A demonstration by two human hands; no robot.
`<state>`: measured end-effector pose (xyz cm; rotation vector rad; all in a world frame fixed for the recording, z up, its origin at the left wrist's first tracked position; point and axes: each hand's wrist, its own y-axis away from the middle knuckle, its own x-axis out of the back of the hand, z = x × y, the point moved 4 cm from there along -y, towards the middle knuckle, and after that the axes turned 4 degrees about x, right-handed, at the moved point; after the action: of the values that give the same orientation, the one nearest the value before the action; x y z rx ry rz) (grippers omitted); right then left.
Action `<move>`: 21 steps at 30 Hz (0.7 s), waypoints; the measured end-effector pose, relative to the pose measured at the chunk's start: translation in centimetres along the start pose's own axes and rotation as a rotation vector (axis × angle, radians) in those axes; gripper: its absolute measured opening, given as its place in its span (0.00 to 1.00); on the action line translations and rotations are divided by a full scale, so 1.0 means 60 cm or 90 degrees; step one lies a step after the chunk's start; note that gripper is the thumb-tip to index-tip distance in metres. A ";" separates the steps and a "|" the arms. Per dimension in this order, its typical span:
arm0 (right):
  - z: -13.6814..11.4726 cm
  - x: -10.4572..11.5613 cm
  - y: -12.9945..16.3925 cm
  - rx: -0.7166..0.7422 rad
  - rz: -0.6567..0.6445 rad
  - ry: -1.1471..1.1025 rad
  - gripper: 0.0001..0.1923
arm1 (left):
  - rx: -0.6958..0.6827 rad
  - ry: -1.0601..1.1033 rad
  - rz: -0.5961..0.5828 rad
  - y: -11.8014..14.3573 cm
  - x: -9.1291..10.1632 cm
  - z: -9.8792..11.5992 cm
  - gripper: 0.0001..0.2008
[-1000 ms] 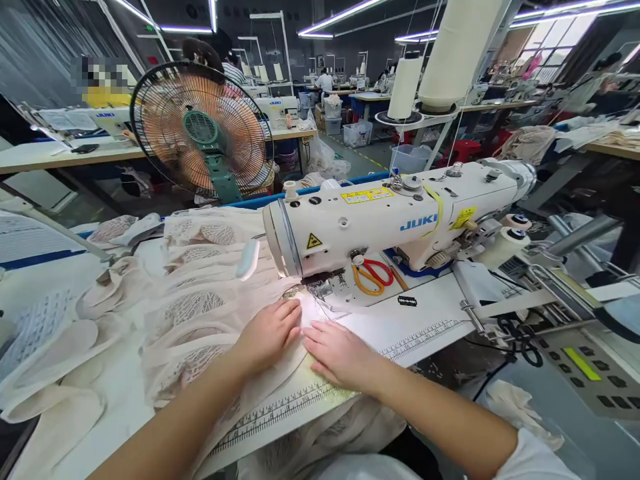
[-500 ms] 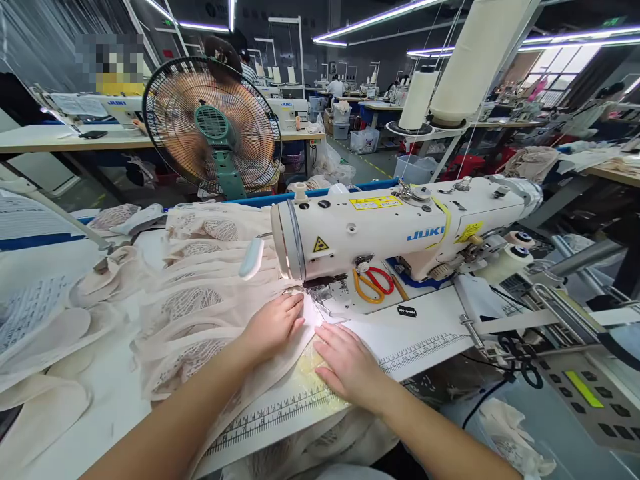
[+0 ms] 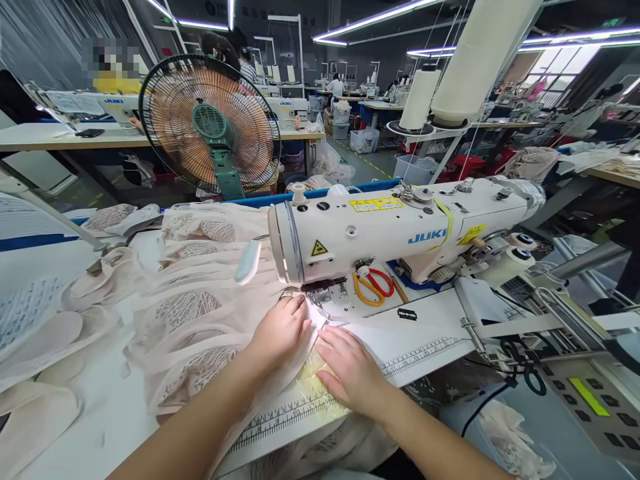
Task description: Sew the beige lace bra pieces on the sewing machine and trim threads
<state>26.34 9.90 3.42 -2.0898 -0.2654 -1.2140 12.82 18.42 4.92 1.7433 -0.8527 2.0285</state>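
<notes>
My left hand (image 3: 281, 328), fingers bent and drawn together, grips a sheer beige fabric (image 3: 280, 385) close by the needle area of a white sewing machine (image 3: 350, 233). Fingers stretched out and thumb apart, my right hand (image 3: 354, 367) lies flat at the fabric's edge, over a yellow patch (image 3: 310, 375) on the table. White material shows between both hands, in front of the presser foot. The machine head partly hides the needle. To the left, several beige lace pieces (image 3: 187, 307) lie in overlapping folds.
Red and orange-handled scissors (image 3: 369, 288) lie under the machine arm, and a black razor blade (image 3: 407, 314) is to their right. A printed ruler strip (image 3: 425, 355) runs along the table's front. Behind stands a fan (image 3: 210, 127); thread cones (image 3: 419, 100) rise at right.
My left hand has shifted slightly right and is more curled at the fabric. My right hand stays almost in place. The view has moved a little.
</notes>
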 end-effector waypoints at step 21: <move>0.004 0.000 0.000 0.005 0.013 -0.021 0.14 | 0.025 -0.015 -0.052 -0.008 0.012 0.003 0.16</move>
<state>26.46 10.06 3.34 -2.1019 -0.2630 -1.1663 13.11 18.60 5.74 1.7970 -0.7404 1.9875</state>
